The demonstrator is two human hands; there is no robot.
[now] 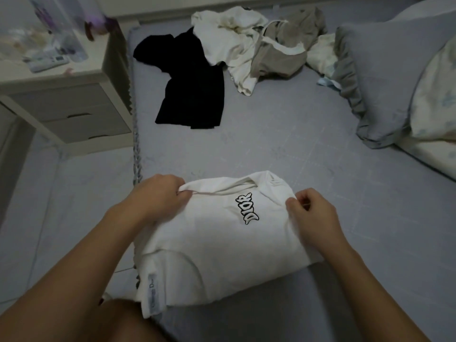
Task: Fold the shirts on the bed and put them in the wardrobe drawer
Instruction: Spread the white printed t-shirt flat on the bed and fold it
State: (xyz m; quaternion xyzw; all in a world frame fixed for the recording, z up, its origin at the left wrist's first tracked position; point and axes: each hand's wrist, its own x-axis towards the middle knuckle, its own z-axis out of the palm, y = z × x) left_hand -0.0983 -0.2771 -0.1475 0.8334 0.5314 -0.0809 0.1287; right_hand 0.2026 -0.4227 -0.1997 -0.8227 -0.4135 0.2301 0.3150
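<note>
Grey bed (283,149) underneath, my left hand (160,193) and right hand (313,211) pinch the white shirt (222,255) at six o'clock, tensioning its far edge to fold.

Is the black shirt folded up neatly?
No, the black shirt lies spread and rumpled on the bed, unfolded.

Single head-worn wide-angle view, looking forward and down over bed (283,149). Close to forearms at bottom edge; bed's far end and nightstand (74,99) at top. Edges bowed by lens.
</note>
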